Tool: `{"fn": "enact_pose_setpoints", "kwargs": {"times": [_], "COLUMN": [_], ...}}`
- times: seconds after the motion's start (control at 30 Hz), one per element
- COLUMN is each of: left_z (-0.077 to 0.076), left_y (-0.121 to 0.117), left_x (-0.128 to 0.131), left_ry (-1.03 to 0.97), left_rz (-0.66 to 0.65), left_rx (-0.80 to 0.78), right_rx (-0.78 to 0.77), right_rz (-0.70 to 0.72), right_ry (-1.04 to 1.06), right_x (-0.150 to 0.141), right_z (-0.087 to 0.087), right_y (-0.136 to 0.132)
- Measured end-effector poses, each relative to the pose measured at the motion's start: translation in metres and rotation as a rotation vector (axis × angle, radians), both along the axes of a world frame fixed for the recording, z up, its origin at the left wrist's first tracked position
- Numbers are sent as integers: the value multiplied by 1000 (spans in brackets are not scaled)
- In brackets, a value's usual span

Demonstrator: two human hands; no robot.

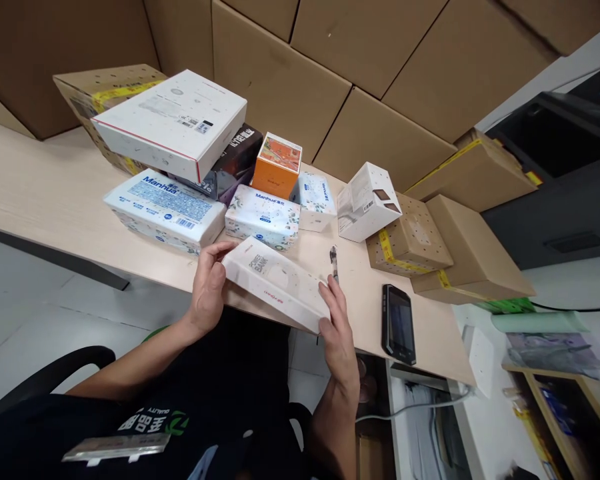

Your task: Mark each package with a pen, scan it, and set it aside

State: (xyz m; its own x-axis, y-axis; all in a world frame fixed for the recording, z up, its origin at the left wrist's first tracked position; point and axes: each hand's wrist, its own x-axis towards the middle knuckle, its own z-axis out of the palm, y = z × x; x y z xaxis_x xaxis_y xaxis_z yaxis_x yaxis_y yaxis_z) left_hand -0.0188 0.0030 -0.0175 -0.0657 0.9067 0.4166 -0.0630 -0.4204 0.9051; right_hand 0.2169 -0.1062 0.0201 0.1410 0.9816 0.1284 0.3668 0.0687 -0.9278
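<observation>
A slim white power bank box (280, 279) is held tilted over the front edge of the table, gripped at both ends. My left hand (210, 287) closes on its left end, with the thumb at the near side. On the right end, my right hand (337, 327) holds it with fingers on top and thumb at the near corner. Just behind the box lie Manhua tissue packs (263, 217), one of them a larger pack (165, 210) to the left. A pen (334, 261) rests on the table beyond my right hand.
A large white box (175, 120) lies on a dark box (230, 163) at the back left. Nearby stand an orange box (277, 167) and a white carton (367, 203). Brown cartons (410, 237) and a black handheld device (399, 325) are on the right. Stacked cardboard (280, 73) walls the back.
</observation>
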Motion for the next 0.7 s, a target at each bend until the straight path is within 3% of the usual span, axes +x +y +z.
{"fn": "enact_pose_setpoints", "kwargs": {"times": [0.13, 0.23, 0.37, 0.43, 0.6, 0.7], "left_z": [11, 19, 23, 22, 16, 15], "left_y": [-7, -8, -5, -4, -1, 3], "left_x": [-12, -20, -26, -24, -9, -1], "left_ry": [115, 362, 624, 568, 105, 44], "left_rz": [-112, -106, -114, -119, -96, -46], "left_rx": [-112, -175, -138, -82, 99, 149], "right_rx": [-93, -101, -112, -76, 181, 260], "right_rz": [-39, -153, -245, -265, -351, -334], "right_ry": [-123, -145, -142, -94, 142, 235], "right_x": [-11, -18, -23, -25, -28, -29], "right_z": [-3, -6, -8, -8, -7, -7], "right_y": [-14, -19, -19, -19, -8, 2]}}
